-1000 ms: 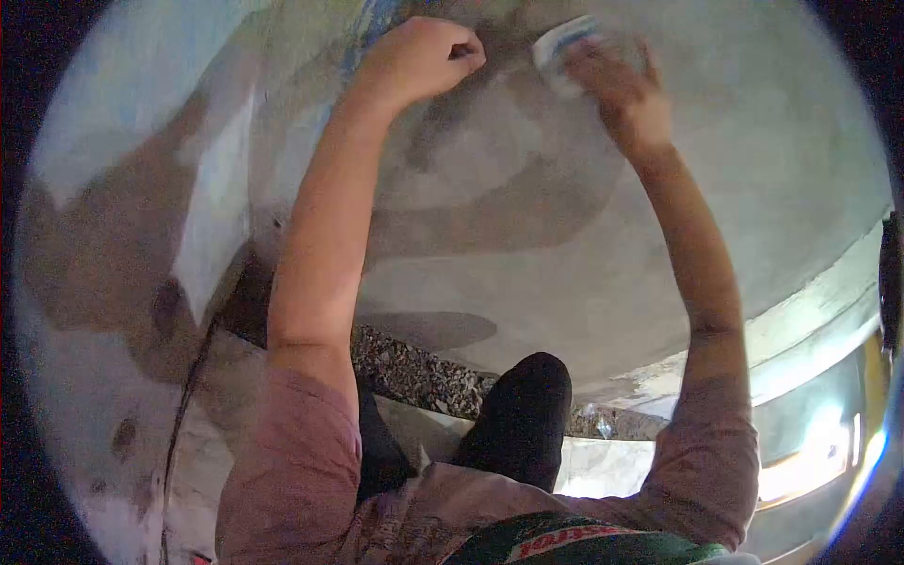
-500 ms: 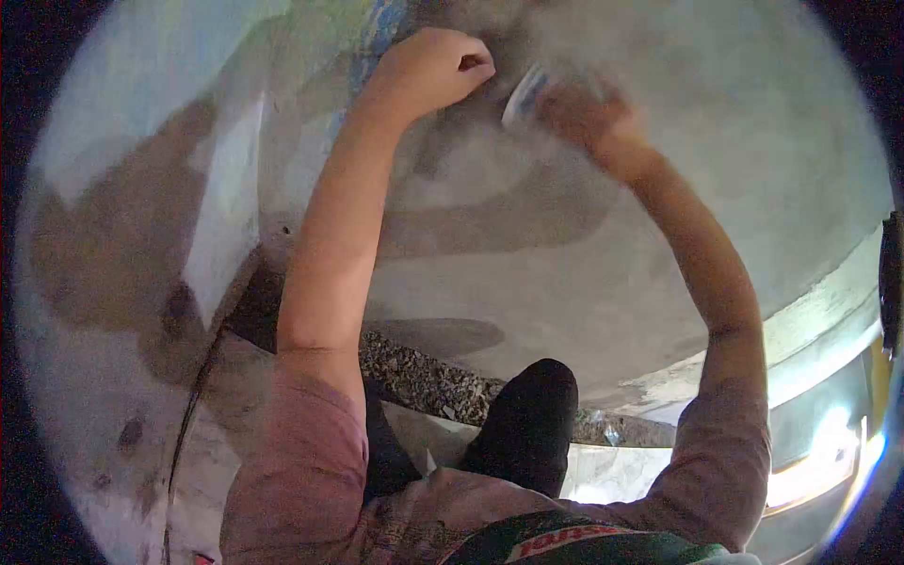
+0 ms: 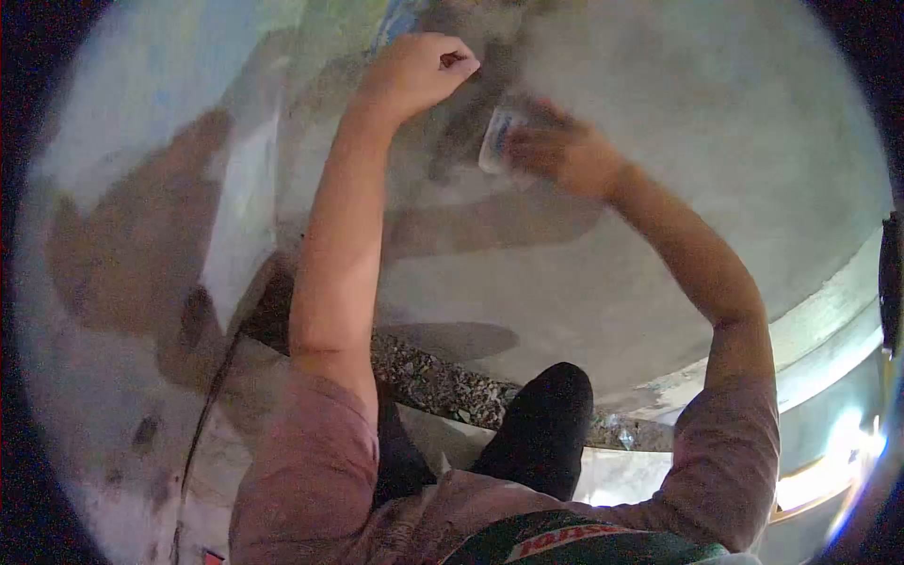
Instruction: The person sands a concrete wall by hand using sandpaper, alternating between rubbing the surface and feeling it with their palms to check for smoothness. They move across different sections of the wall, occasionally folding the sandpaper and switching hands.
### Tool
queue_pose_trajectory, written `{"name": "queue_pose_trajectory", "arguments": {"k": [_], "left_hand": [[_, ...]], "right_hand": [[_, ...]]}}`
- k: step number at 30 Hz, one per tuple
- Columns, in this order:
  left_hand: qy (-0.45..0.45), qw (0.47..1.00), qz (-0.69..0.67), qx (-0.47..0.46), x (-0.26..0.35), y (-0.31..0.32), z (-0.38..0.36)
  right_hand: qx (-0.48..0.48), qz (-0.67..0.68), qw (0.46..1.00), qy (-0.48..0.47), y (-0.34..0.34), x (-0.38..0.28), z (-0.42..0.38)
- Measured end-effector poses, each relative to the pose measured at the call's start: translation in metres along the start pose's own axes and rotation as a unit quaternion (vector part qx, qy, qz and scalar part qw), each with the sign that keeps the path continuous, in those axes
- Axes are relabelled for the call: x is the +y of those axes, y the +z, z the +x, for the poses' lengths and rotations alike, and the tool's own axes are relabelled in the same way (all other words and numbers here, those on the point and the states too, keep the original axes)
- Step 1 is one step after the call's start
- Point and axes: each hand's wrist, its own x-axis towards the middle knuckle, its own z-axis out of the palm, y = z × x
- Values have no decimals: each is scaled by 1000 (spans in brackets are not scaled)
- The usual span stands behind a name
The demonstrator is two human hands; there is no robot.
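Observation:
A grey, smudged wall surface (image 3: 659, 235) curves across in front of me. My right hand (image 3: 560, 155), smeared by motion, presses a flat pale pad with blue markings (image 3: 494, 141) against it near a dark patch. Up and to the left of the pad, my left hand (image 3: 424, 71) is curled closed close to the wall, a dark hollow showing between thumb and forefinger. What those fingers hold, if anything, I cannot tell. Blue and yellowish paint (image 3: 400, 24) marks the wall above that hand.
Along the wall's foot runs a strip of loose gravel (image 3: 433, 381), with my dark-clad knee (image 3: 546, 414) over it. A pale ledge (image 3: 810, 330) borders the wall on the right, near a bright light (image 3: 838, 461). Arm shadows fall on the wall.
My right hand and the pad have moved down and to the left over the wall. My left hand stays curled, slightly further left in view.

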Motion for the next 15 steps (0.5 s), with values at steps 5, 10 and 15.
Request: {"name": "queue_pose_trajectory", "arguments": {"k": [5,10,15], "left_hand": [[1,999,40,15,-14,-9,-2],[-41,999,23,0,-13,-22,-4],[-33,999,24,21,-8,-25,-4]], "right_hand": [[131,-133,979,78,-18,33,6],[51,-22,998,29,-19,14,-2],[123,-73,989,30,-13,7,-12]]}}
